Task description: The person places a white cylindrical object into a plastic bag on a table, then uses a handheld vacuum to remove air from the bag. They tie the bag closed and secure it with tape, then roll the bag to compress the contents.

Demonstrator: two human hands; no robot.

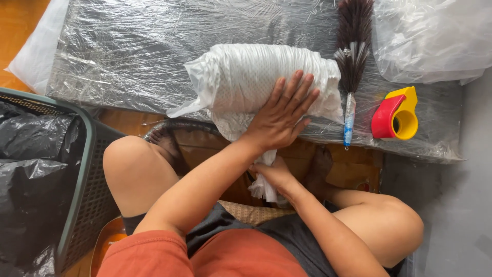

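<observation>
Centrally, left hand is lying flat, fingers spread wide, pressing on the white wrapped bundle on the plastic-covered table. Right hand is gripping the bundle's loose tail at the table's near edge.

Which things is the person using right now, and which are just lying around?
In use:
white plastic-wrapped bundle, pressed by the left hand
the bundle's loose end, gripped by the right hand

Lying about:
feather duster
red and yellow tape dispenser
grey basket of black bags
clear plastic sheet
</observation>
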